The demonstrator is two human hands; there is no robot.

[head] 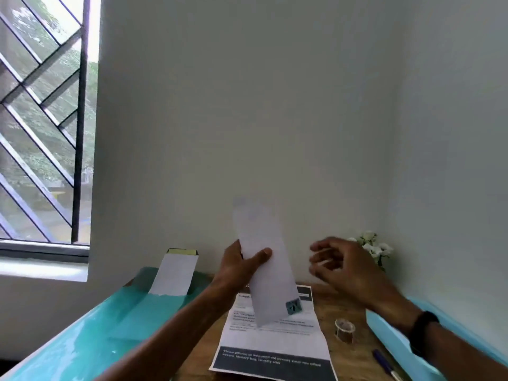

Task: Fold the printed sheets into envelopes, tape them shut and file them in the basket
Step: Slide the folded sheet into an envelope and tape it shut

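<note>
Teal sheeting covers the left side of the wooden table, the widest thing in view, and a paler blue panel runs along the right edge. At the table's far-left corner a basket, seen only as a yellow-green rim, holds one white folded envelope standing upright. Along the near edge lies a creased printed sheet, open and flat, its long axis running from the near edge toward the wall.

Above that sheet's far end the left hand pinches a folded white envelope, thumb across the front and fingers behind it. Its long axis is nearly upright, leaning slightly left at the top, and a small teal printed patch shows at its lower right corner. The basket lies to the left of it, so the left hand is much the nearer for filing.

The right hand hovers just beside the envelope's right edge, touching nothing, fingers loosely curled and apart.

Toward the right edge sits a tape roll, with a blue pen nearer the near-right corner. White flowers stand in the far-right corner.
</note>
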